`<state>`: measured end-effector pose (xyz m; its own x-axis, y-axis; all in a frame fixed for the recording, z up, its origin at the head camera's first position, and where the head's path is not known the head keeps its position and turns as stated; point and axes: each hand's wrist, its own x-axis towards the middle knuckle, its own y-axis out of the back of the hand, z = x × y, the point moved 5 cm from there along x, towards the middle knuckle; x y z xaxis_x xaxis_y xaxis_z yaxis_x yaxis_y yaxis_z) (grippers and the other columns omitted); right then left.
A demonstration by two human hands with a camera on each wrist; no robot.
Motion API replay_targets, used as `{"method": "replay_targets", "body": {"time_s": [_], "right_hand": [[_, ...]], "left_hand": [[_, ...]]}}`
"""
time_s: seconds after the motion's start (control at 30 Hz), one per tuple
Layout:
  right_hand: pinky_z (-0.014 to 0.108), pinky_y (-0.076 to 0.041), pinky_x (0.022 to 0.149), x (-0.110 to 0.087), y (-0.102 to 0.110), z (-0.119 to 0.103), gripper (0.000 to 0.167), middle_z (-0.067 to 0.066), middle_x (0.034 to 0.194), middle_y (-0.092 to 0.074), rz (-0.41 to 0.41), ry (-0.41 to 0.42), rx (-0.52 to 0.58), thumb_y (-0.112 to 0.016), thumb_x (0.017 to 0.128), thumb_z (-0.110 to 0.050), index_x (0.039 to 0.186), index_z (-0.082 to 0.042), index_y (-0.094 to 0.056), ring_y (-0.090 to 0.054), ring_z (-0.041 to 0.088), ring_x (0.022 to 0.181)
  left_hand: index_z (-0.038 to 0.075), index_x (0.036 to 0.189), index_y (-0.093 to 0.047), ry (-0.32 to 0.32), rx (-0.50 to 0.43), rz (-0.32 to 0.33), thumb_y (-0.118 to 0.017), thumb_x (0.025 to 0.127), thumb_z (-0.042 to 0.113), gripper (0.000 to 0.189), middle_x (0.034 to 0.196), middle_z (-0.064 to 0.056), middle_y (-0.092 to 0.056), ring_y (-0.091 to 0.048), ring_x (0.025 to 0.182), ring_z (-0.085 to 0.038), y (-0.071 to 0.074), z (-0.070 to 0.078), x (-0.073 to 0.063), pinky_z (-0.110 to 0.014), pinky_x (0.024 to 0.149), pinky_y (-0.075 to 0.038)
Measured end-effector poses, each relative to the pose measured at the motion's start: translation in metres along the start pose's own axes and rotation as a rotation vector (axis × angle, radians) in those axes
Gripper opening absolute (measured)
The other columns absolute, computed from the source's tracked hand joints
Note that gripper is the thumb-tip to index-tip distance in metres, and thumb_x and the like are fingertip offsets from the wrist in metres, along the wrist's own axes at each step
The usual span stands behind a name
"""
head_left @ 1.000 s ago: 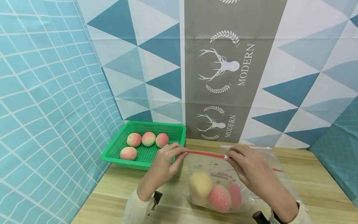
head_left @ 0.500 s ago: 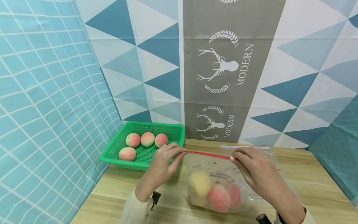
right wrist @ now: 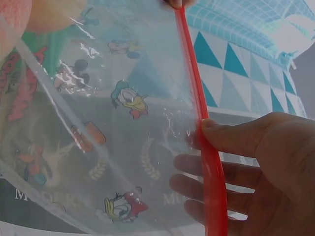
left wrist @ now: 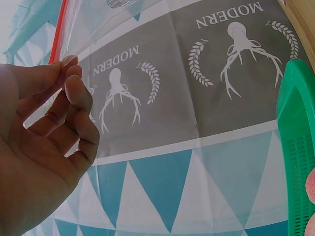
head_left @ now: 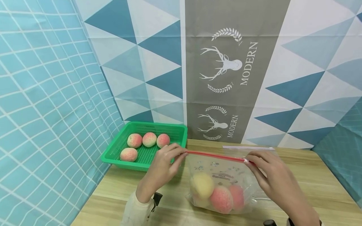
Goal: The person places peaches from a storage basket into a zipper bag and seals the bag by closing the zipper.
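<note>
A clear zip bag [head_left: 226, 169] with cartoon prints and a red zip strip [head_left: 213, 155] stands on the table, holding a yellowish peach [head_left: 203, 185] and pinkish-red peaches [head_left: 222, 199] at its bottom. My left hand [head_left: 162, 166] pinches the strip's left end between thumb and index finger, as the left wrist view also shows. Toward the strip's other end, my right hand [head_left: 271, 172] pinches it at a small white slider [head_left: 245, 160]. In the right wrist view its thumb [right wrist: 231, 137] presses the red strip from the front, and the other fingers show behind the bag.
A green basket [head_left: 106, 157] with several peaches [head_left: 149, 139] stands at the back left, against the patterned wall cloth. Behind the right hand lies more clear plastic with a pale edge strip [head_left: 249, 147]. The wooden table [head_left: 319, 185] extends to the right.
My right hand has slid right along the red strip, and the white slider has moved with it. The left hand keeps its pinch on the left end.
</note>
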<state>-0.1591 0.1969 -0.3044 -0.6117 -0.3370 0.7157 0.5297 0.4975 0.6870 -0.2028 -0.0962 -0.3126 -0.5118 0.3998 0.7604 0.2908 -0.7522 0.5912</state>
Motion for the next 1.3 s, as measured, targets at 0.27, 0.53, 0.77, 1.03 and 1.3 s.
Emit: {"method": "replay_targets", "body": {"time_s": [0.27, 0.53, 0.77, 1.03, 1.3], "right_hand": [[0.018, -0.036, 0.094, -0.009, 0.005, 0.005, 0.027, -0.002, 0.104, -0.068, 0.026, -0.046, 0.009, -0.082, 0.074, -0.003, 0.099, -0.012, -0.076, -0.062, 0.02, 0.1], [0.011, -0.035, 0.093, -0.013, 0.008, 0.009, 0.025, -0.003, 0.103, -0.069, 0.052, -0.06, 0.024, -0.08, 0.076, -0.002, 0.099, -0.013, -0.076, -0.061, 0.018, 0.1], [0.019, -0.043, 0.082, -0.015, 0.012, 0.014, 0.025, -0.005, 0.099, -0.069, 0.057, -0.057, 0.001, -0.08, 0.076, -0.003, 0.098, -0.015, -0.075, -0.061, 0.013, 0.095], [0.013, -0.04, 0.085, -0.017, 0.016, 0.019, 0.028, -0.003, 0.099, -0.071, 0.056, -0.077, -0.012, -0.082, 0.073, -0.003, 0.098, -0.014, -0.076, -0.062, 0.015, 0.096], [0.043, -0.047, 0.081, -0.019, 0.018, 0.025, 0.028, 0.0, 0.098, -0.073, 0.033, -0.134, -0.026, -0.083, 0.074, -0.004, 0.1, -0.013, -0.077, -0.062, 0.022, 0.097]], "left_hand": [[0.011, 0.097, -0.076, 0.0, 0.006, -0.001, -0.069, 0.094, 0.011, 0.007, 0.088, 0.007, -0.066, -0.051, 0.07, -0.005, -0.001, -0.001, 0.0, -0.018, 0.063, -0.043], [0.011, 0.097, -0.076, -0.006, -0.009, 0.005, -0.068, 0.095, 0.011, 0.008, 0.089, 0.005, -0.067, -0.052, 0.07, -0.005, -0.002, -0.001, -0.001, -0.017, 0.062, -0.044], [0.011, 0.097, -0.076, -0.021, -0.009, 0.009, -0.069, 0.094, 0.009, 0.008, 0.088, 0.004, -0.068, -0.054, 0.07, -0.006, 0.0, -0.002, 0.001, -0.02, 0.061, -0.045], [0.011, 0.097, -0.075, -0.026, -0.007, 0.014, -0.069, 0.094, 0.009, 0.008, 0.089, 0.004, -0.068, -0.056, 0.073, -0.007, 0.0, -0.004, 0.001, -0.018, 0.063, -0.046], [0.01, 0.096, -0.076, -0.007, 0.015, 0.006, -0.072, 0.091, 0.008, 0.007, 0.09, 0.004, -0.068, -0.059, 0.077, -0.007, 0.001, -0.003, 0.002, -0.02, 0.066, -0.048]]}}
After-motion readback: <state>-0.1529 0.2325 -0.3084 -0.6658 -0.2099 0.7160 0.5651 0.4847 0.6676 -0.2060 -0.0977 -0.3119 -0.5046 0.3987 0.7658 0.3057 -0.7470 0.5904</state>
